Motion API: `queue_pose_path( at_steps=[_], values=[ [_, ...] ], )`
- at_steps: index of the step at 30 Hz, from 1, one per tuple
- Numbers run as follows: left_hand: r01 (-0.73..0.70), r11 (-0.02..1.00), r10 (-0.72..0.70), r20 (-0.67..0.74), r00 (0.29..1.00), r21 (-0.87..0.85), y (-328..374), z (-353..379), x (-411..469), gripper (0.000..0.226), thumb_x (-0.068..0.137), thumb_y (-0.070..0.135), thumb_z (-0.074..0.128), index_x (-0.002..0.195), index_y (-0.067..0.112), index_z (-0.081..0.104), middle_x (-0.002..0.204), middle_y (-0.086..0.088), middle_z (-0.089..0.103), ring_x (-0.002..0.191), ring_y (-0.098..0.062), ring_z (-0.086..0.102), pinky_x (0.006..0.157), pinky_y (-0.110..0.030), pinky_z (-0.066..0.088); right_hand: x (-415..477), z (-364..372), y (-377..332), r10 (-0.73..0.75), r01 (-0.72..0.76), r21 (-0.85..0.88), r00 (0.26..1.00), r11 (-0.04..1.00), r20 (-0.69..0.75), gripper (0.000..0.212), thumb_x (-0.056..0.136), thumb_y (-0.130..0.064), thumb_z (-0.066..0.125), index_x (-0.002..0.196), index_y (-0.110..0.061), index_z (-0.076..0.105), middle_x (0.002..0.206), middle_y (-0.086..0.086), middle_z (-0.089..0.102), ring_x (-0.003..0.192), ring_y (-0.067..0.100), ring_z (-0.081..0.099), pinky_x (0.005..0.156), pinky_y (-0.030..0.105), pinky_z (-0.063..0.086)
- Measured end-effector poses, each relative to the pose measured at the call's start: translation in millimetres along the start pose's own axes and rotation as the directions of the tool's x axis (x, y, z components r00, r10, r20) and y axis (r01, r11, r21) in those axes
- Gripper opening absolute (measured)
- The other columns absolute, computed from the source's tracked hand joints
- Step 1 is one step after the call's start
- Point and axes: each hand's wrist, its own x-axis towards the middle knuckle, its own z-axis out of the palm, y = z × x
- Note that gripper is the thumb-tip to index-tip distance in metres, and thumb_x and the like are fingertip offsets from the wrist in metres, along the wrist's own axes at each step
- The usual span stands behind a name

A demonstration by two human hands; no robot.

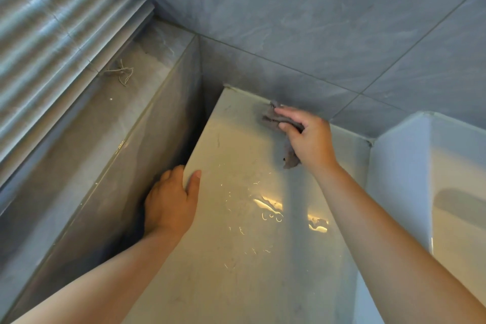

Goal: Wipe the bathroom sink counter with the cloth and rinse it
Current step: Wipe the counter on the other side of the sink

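1. A pale, glossy worktop (236, 265) runs into a corner of grey wall tiles (315, 21). Water streaks (268, 208) glint near its middle.
2. The cloth (269, 116) sits at the worktop's far edge, against the wall, bunched under the right hand (309, 139).
3. Risks:
   - Crumpled this small, the cloth may skip the wall seam and leave the streaks behind.
   - The wet gloss could let the bracing left hand (168, 202) slide.
4. The right fingers (287, 112) are bent, clasping the cloth and pressing it down. The left hand hooks over the worktop's left edge with the thumb flat on top.
5. The sink (447, 192) lies to the right and the blinds (52, 34) to the left.
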Motion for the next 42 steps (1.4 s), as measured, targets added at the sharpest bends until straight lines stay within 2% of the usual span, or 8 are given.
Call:
queue_pose_path(
  at_steps=[3, 5, 9, 18, 24, 28, 36, 42],
  values=[
    [0.001, 1.0, -0.001, 0.0, 1.0, 0.007, 0, 0, 0, 0.046, 0.093, 0.052, 0.029, 0.103, 0.015, 0.055, 0.101, -0.01, 0.061, 0.09, -0.031, 0.058, 0.073, -0.037, 0.044, 6, 2, 11, -0.096, 0.149, -0.386, 0.984, 0.91, 0.153, 0.057, 0.078, -0.02, 0.072, 0.133, -0.019, 0.055, 0.138, 0.01, 0.053, 0.126, 0.03, 0.049, 0.105, 0.048, 0.038],
    [-0.001, 1.0, 0.001, -0.001, 1.0, 0.004, 0, -1, -1, 0.046, 0.093, 0.053, 0.028, 0.102, 0.015, 0.055, 0.1, -0.009, 0.061, 0.088, -0.03, 0.058, 0.072, -0.036, 0.044, -13, 6, 12, -0.043, 0.059, -0.466, 0.998, 0.883, 0.045, 0.066, 0.079, -0.025, 0.073, 0.139, -0.016, 0.046, 0.144, 0.015, 0.044, 0.128, 0.036, 0.042, 0.106, 0.048, 0.037],
    [-0.004, 1.0, 0.004, 0.002, 1.0, 0.005, 1, -1, 0, 0.048, 0.093, 0.053, 0.027, 0.101, 0.016, 0.055, 0.099, -0.009, 0.06, 0.086, -0.029, 0.058, 0.071, -0.036, 0.046, -40, 19, 20, 0.083, -0.16, -0.437, 0.978, 0.885, -0.191, 0.059, 0.089, -0.035, 0.063, 0.14, -0.012, 0.043, 0.144, 0.017, 0.04, 0.12, 0.04, 0.042, 0.101, 0.046, 0.04],
    [0.012, 1.0, -0.012, 0.008, 1.0, 0.006, 2, -2, 0, 0.048, 0.092, 0.053, 0.027, 0.102, 0.015, 0.054, 0.1, -0.009, 0.06, 0.089, -0.03, 0.058, 0.072, -0.036, 0.044, -18, 12, 43, -0.119, 0.079, -0.267, 0.983, 0.96, -0.136, 0.032, 0.086, -0.023, 0.064, 0.115, -0.009, 0.068, 0.1, 0.007, 0.063, 0.096, 0.025, 0.055, 0.084, 0.017, 0.035],
    [0.007, 1.0, -0.007, -0.005, 1.0, 0.007, 1, -1, -2, 0.044, 0.093, 0.051, 0.029, 0.099, 0.016, 0.055, 0.098, -0.009, 0.06, 0.085, -0.028, 0.058, 0.066, -0.031, 0.038, -33, 4, 14, -0.178, 0.168, -0.396, 0.984, 0.903, 0.01, 0.036, 0.072, -0.042, 0.071, 0.102, -0.021, 0.072, 0.1, -0.002, 0.064, 0.1, 0.024, 0.053, 0.087, 0.042, 0.044],
    [0.009, 1.0, -0.009, -0.006, 1.0, 0.008, 2, -2, -1, 0.044, 0.094, 0.051, 0.03, 0.101, 0.015, 0.056, 0.098, -0.009, 0.061, 0.086, -0.029, 0.059, 0.068, -0.032, 0.04, -32, 27, 7, -0.27, 0.304, -0.382, 0.952, 0.873, 0.142, 0.047, 0.085, -0.04, 0.064, 0.127, -0.02, 0.058, 0.12, 0.003, 0.057, 0.109, 0.022, 0.052, 0.095, 0.037, 0.039],
    [-0.002, 1.0, 0.002, -0.001, 1.0, -0.012, 1, -2, -2, 0.048, 0.092, 0.054, 0.027, 0.1, 0.017, 0.056, 0.098, -0.007, 0.061, 0.084, -0.027, 0.059, 0.069, -0.034, 0.044, -16, 39, 25, -0.417, 0.427, -0.382, 0.902, 0.82, 0.113, 0.035, 0.091, -0.038, 0.053, 0.107, -0.012, 0.071, 0.088, 0.007, 0.062, 0.074, 0.027, 0.06, 0.068, 0.032, 0.041],
    [-0.005, 1.0, 0.005, -0.004, 1.0, -0.029, 1, -2, -1, 0.048, 0.091, 0.054, 0.026, 0.101, 0.018, 0.056, 0.097, -0.004, 0.06, 0.083, -0.023, 0.058, 0.067, -0.03, 0.042, 42, 32, 17, -0.397, 0.363, -0.325, 0.917, 0.874, -0.045, 0.038, 0.093, -0.039, 0.053, 0.111, -0.01, 0.07, 0.087, 0.009, 0.062, 0.077, 0.026, 0.06, 0.066, 0.035, 0.049]
  ],
)
